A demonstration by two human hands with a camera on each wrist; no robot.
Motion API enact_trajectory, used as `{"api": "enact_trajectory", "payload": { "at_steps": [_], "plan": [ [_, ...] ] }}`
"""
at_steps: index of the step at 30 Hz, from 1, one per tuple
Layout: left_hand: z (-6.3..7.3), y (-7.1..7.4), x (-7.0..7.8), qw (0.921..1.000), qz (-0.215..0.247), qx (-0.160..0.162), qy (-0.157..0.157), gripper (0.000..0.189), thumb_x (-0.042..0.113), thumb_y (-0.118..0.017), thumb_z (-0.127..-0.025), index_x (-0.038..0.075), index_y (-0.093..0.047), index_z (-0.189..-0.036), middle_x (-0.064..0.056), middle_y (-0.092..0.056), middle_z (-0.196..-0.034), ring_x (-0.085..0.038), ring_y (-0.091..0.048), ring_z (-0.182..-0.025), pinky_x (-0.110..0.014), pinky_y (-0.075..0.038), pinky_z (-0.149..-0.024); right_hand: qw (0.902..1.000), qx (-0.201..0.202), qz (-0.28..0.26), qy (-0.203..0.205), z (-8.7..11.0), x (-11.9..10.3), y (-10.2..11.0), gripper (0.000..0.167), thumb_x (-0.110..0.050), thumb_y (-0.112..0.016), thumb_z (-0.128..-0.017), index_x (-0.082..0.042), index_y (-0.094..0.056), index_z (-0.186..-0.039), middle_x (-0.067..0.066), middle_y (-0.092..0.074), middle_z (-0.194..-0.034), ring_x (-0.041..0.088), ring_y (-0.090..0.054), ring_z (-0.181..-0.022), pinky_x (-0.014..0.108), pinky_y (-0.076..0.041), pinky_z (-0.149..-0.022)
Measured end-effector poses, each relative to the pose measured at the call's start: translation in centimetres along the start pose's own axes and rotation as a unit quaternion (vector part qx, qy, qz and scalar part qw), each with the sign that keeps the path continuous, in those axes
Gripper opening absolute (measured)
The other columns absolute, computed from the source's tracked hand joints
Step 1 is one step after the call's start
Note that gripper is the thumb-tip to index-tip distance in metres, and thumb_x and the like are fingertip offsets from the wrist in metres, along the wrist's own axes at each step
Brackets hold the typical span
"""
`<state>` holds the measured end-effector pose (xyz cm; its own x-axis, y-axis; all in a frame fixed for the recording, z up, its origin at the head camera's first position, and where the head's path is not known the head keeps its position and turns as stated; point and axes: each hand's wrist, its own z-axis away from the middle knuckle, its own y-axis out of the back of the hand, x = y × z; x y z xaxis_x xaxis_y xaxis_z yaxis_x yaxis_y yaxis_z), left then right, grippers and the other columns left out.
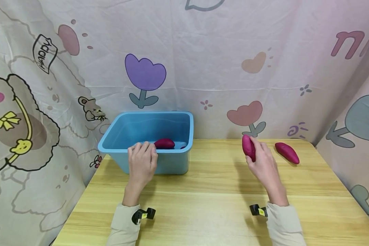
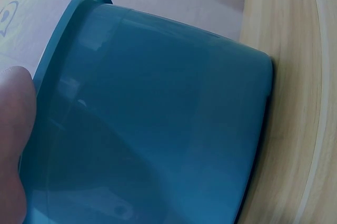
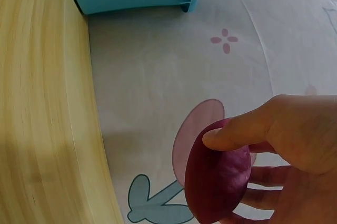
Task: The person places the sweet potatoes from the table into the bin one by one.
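Observation:
My left hand (image 1: 142,162) grips the front rim of a blue plastic bin (image 1: 172,164), its fingers curled over the edge. In the left wrist view, the bin's outer wall (image 2: 158,113) fills most of the picture, and part of the hand (image 2: 13,139) shows at the left edge. Inside the bin lies a purple sweet potato (image 1: 165,144), with a sliver of another purple thing beside it. My right hand (image 1: 263,164) holds a second purple sweet potato (image 3: 216,182) between thumb and fingers, above the table's back part. A third sweet potato (image 1: 287,153) lies on the table, right of that hand.
The wooden table (image 1: 203,212) reaches back to a printed cloth (image 1: 203,61) that hangs behind it and on both sides. The bin stands at the table's back left. Each wrist wears a small black camera on a strap.

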<state>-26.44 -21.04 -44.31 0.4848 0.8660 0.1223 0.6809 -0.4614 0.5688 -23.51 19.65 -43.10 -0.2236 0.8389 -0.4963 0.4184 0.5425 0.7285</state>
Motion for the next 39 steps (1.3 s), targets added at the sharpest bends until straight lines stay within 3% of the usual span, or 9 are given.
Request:
{"api": "enact_trajectory", "payload": {
  "at_steps": [33, 39],
  "plan": [
    [-0.1, -0.1, 0.0, 1.0000, -0.001, -0.009, 0.002, 0.036, 0.025, -0.033, -0.106, 0.007, -0.055, -0.083, -0.010, -0.057, -0.082, -0.036, -0.052, -0.082, -0.057, -0.037, -0.085, 0.9980, 0.022, -0.025, 0.055, -0.1, -1.8, -1.1, 0.067, 0.005, -0.076, -0.083, -0.002, -0.052, -0.145, 0.027, -0.059, -0.131, 0.046, -0.056, -0.112, 0.066, -0.049, -0.087],
    [0.1, 0.1, 0.0, 0.9999, -0.005, -0.007, 0.005, 0.037, 0.025, -0.034, -0.106, 0.007, -0.054, -0.082, -0.010, -0.057, -0.081, -0.036, -0.053, -0.082, -0.058, -0.038, -0.086, 0.9961, 0.023, -0.031, 0.079, -0.2, -2.3, -1.7, 0.066, 0.006, -0.076, -0.082, -0.002, -0.053, -0.143, 0.025, -0.060, -0.126, 0.045, -0.057, -0.110, 0.064, -0.050, -0.086]
  ]
}}
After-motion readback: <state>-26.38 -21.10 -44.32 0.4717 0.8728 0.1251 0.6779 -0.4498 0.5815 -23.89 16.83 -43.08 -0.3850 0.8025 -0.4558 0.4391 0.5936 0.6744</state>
